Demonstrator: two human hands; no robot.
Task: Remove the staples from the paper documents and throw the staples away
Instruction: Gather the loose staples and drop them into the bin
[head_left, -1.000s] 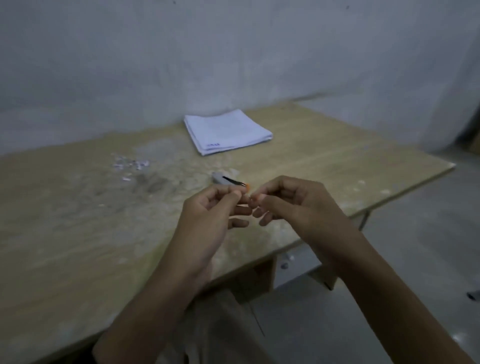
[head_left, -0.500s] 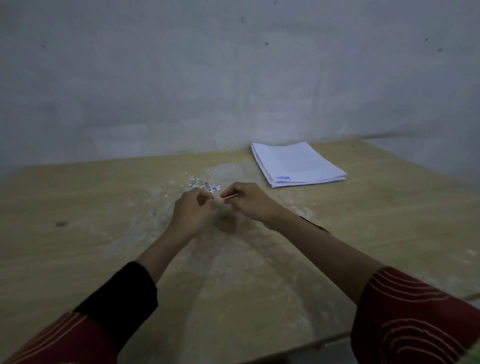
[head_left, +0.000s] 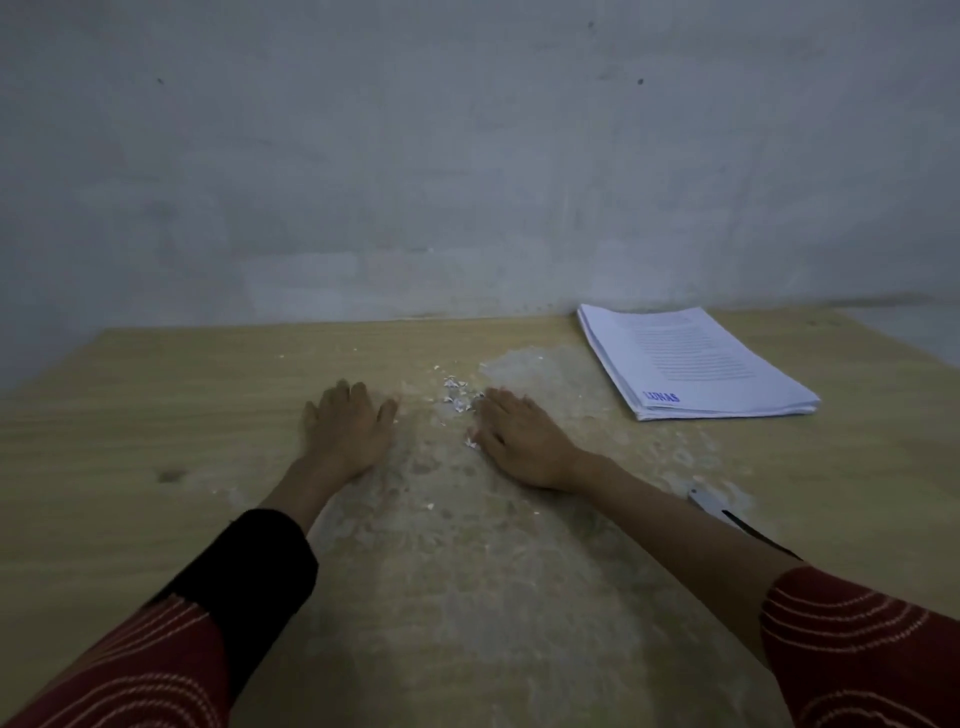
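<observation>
We see a bare grey wall (head_left: 467, 156) filling the upper half of the view, from nine o'clock round to three. Below it a pale wooden table (head_left: 130, 415) takes up the rest, its middle worn to a whitish, scuffed patch.

Two red sleeves with thin light stripes come in from the bottom, the left sleeve (head_left: 156, 649) at seven o'clock and the right sleeve (head_left: 857, 649) at five o'clock. The left one ends in a black cuff (head_left: 249, 561).

The stack of paper documents (head_left: 696, 364) lies flat on the table at two o'clock from the right hand, well apart from it. Its top sheet is printed, with a blue word at the near corner. Neither hand touches it.

The left hand (head_left: 348, 434) lies palm down on the table, fingers straight and slightly spread, with nothing in it. The right hand (head_left: 522, 444) lies just the same at its three o'clock, flat and holding nothing.

A grey and black tool (head_left: 709, 504) rests on the table at four o'clock from the right hand, partly hidden behind the forearm.

A little heap of pale bits (head_left: 457, 397) sits between the two hands, at eleven o'clock from the right hand and close to its fingertips. One more bit lies against the thumb side of that hand. We cannot tell whether they are staples or paper scraps.
</observation>
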